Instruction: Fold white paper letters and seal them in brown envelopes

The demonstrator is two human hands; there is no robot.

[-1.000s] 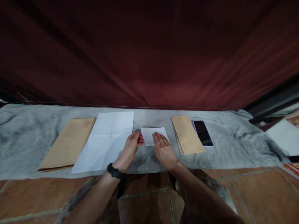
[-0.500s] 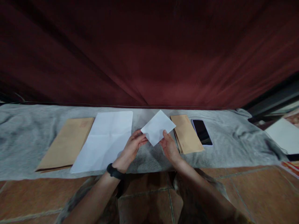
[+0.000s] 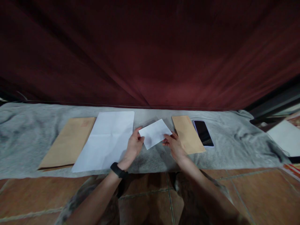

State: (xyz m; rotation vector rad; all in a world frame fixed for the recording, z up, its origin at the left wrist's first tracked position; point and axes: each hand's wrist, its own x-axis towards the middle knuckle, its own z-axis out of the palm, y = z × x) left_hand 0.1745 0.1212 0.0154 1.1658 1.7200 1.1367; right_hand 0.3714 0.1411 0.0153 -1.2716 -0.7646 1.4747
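Paper (image 3: 154,133), folded small, was held just left of the narrow envelope (image 3: 188,135), pinched at its side edges by left hand (image 3: 134,147) and right hand (image 3: 174,145); judged light, floppy, easily creased

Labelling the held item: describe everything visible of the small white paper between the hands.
The small white paper is a plain, blank rectangle, thin and matte, seemingly a folded sheet. It is turned slantwise, right end farther away. The left hand pinches its left edge, the right hand its right corner. It is over the grey cloth, between a large white sheet and a brown envelope; contact with the cloth cannot be told.
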